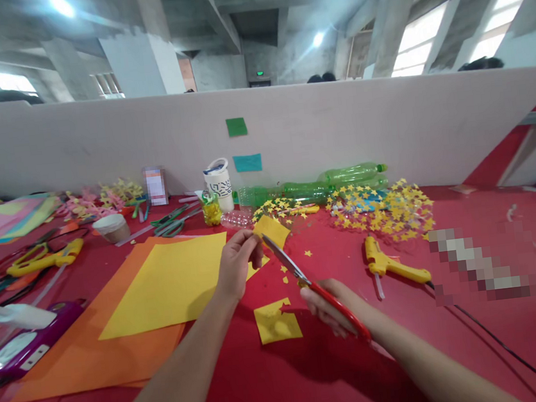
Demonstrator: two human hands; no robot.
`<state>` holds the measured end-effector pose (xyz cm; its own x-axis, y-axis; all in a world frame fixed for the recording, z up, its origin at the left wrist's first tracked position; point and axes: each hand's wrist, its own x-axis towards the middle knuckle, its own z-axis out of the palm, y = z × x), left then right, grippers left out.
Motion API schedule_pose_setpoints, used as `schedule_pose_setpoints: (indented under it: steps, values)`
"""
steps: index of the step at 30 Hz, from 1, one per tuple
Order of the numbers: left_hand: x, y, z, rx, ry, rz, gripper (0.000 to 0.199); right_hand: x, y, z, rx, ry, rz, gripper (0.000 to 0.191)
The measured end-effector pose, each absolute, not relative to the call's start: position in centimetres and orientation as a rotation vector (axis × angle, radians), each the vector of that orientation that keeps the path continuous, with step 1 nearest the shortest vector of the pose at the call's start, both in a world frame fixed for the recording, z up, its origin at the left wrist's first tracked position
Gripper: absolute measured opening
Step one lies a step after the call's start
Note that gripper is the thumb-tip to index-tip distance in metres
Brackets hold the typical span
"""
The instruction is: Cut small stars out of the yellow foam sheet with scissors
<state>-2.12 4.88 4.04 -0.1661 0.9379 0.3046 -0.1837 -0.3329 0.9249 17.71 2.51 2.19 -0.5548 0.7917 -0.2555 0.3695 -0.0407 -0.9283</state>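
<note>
Between the fingertips of my left hand a small yellow paper piece is pinched above the table. My right hand grips a pair of scissors with red handles. Their blades point up and left, with the tips at the paper's lower edge. Below lies a yellow square with a star-shaped notch cut in its upper edge. Several tiny yellow stars and scraps are scattered beneath the blades.
Yellow sheets and orange sheets lie at left. A yellow glue gun with a black cord rests at right. Green plastic bottles and a heap of yellow stars lie behind. A purple power strip sits at far left.
</note>
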Motion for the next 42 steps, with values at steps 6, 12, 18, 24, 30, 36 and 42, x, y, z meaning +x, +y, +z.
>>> schedule_pose_setpoints:
  steps: [6, 12, 18, 24, 30, 36, 42]
  values:
    - [-2.1, 4.8, 4.0, 1.29, 0.98, 1.614, 0.014, 18.0, 2.7, 1.8, -1.212, -1.93, 1.618, 0.05]
    - [-2.3, 4.8, 4.1, 1.297, 1.005, 1.583, 0.014, 18.1, 2.7, 2.3, -1.172, -1.971, 1.617, 0.049]
    - [-2.2, 4.8, 4.1, 1.269, 0.999, 1.57, 0.014, 18.3, 2.8, 2.2, -1.16, -1.981, 1.617, 0.049]
    - [-2.4, 4.9, 4.0, 1.272, 0.993, 1.56, 0.015, 18.2, 2.8, 2.7, -1.225, -1.953, 1.622, 0.047]
    - [-2.7, 4.9, 4.1, 1.273, 0.993, 1.529, 0.015, 18.3, 2.9, 3.2, -1.277, -1.973, 1.593, 0.044]
    - [-2.9, 4.8, 4.3, 1.256, 1.01, 1.52, 0.015, 18.5, 2.9, 3.7, -1.274, -1.976, 1.644, 0.042]
    - [-3.0, 4.8, 4.4, 1.236, 1.03, 1.524, 0.014, 18.6, 2.9, 4.1, -1.272, -1.986, 1.637, 0.04]
